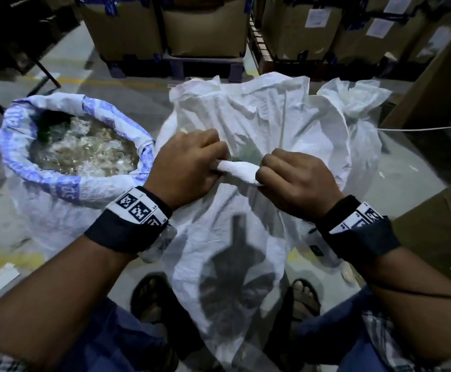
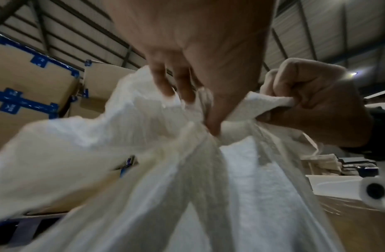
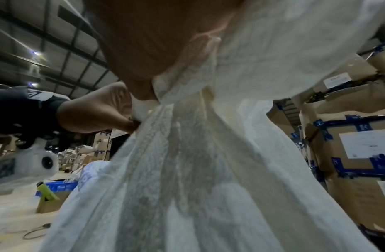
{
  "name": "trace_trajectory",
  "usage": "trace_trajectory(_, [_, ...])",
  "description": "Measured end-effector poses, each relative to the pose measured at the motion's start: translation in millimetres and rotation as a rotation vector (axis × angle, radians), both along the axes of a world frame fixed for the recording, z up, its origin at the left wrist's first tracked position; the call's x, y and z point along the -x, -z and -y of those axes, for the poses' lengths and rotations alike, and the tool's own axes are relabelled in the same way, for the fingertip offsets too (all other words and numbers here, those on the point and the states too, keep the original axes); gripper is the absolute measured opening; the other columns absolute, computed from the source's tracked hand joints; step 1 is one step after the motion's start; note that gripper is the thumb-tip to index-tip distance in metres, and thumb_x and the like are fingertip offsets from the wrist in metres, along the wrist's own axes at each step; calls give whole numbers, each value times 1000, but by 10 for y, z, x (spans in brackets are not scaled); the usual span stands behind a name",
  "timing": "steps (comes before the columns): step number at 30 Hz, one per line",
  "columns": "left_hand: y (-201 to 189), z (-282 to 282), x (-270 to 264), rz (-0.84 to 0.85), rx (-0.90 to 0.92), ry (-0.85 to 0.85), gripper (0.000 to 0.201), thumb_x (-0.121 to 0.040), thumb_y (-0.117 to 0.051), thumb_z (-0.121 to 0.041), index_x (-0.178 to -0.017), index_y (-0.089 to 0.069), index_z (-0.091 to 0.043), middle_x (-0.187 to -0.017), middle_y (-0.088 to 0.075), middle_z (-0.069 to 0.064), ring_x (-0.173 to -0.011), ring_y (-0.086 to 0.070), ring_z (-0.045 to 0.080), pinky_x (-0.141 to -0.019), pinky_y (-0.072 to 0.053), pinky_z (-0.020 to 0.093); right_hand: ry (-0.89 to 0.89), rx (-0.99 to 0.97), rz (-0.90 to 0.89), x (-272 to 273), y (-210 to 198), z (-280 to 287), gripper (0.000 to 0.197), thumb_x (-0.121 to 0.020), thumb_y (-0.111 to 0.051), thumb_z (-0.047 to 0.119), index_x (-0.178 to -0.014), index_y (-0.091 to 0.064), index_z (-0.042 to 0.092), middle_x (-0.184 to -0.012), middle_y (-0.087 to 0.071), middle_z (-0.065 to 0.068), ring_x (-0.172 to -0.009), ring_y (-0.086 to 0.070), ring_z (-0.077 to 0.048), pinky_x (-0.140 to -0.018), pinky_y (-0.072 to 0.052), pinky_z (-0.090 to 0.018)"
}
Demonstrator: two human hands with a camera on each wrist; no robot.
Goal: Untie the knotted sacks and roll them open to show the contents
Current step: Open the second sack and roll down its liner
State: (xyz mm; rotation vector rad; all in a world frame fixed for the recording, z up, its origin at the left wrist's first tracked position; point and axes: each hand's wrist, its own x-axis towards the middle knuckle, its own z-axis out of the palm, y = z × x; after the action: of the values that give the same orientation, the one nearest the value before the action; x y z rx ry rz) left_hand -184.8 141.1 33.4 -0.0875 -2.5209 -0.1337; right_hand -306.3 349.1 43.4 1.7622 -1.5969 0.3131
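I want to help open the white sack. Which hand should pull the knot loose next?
Probably the right hand: it already pinches the rolled white strip by its free end. The left hand grips the white sack at the knot, better for holding it steady.

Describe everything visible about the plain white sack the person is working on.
The white sack looks like thin woven plastic, crinkled and slightly see-through. It stands on the floor between the person's feet, its neck gathered tight and its loose top fanning up beyond. The left hand and right hand each grip an end of a twisted white band of it at the neck. Its contents are hidden. A dark shadow falls on its front.
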Motion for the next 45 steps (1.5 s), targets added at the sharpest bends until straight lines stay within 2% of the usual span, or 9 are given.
trace_trajectory(6, [-41,50,-132,-330,283,33,17,-76,-63,1,-71,-65,-16,-73,-59,4,-65,-54,29,-64,-41,36,235,-211,529,150,-12,19,46,-85,-68,55,-101,-52,16,-89,-58,1,-67,-55,-28,-56,-43,-39])
trace_trajectory(10, [-68,146,-159,-353,239,10,17,-81,-59,2,-74,-65,-12,-74,-57,11,-57,-50,29,-46,-36,36,457,-458,585,329,84,-112,55,-79,-57,76,-112,-55,33,-101,-65,8,-87,-63,-19,-68,-52,-39])
trace_trajectory(15, [-65,315,-84,-227,4,-307,33,-76,-58,-10,-106,-60,-22,-108,-60,7,-75,-62,33,-45,-41,36,543,-279,768,520,60,-162,30,-100,-57,37,-115,-68,14,-111,-72,-10,-105,-65,-29,-82,-39,-28])
trace_trajectory(18, [-4,283,-36,-64,-55,-311,41,-75,-54,-13,-113,-66,-23,-117,-65,0,-85,-65,33,-53,-44,36,512,-260,713,466,54,-125,30,-97,-59,10,-123,-64,-4,-121,-66,-27,-119,-61,-40,-106,-36,-36])
trace_trajectory(23, [117,163,-39,186,-57,-215,41,-76,-55,-10,-114,-69,-15,-106,-70,14,-87,-67,41,-63,-51,46,439,-518,403,143,33,-106,44,-94,-54,41,-131,-56,17,-138,-54,-7,-114,-60,-31,-79,-55,-40])
trace_trajectory(27, [97,101,-42,222,-40,-138,44,-79,-39,-23,-113,-65,-12,-108,-67,14,-86,-66,40,-60,-48,43,253,-172,189,-101,37,62,45,-95,-54,43,-132,-59,18,-143,-54,-6,-129,-51,-32,-96,-42,-45])
trace_trajectory(36, [134,161,-45,278,-149,20,42,-77,-31,-16,-109,-58,-10,-104,-58,8,-89,-58,34,-66,-46,42,866,-712,521,586,389,-162,117,-60,-52,93,-155,-23,31,-168,-1,-3,-154,-1,-36,-118,-16,-59])
trace_trajectory(41, [172,188,-31,272,-148,-2,37,-79,-36,-11,-109,-58,-8,-104,-57,10,-88,-58,35,-67,-43,39,815,-945,818,815,439,-357,82,-76,-70,69,-140,-52,20,-148,-50,-4,-133,-46,-24,-109,-36,-35])
trace_trajectory(45, [188,169,-26,243,-143,-32,34,-80,-39,-10,-107,-58,-8,-102,-57,9,-83,-58,34,-64,-40,38,529,-547,777,660,295,-334,72,-77,-67,63,-136,-58,23,-138,-60,2,-129,-53,-18,-108,-40,-32])
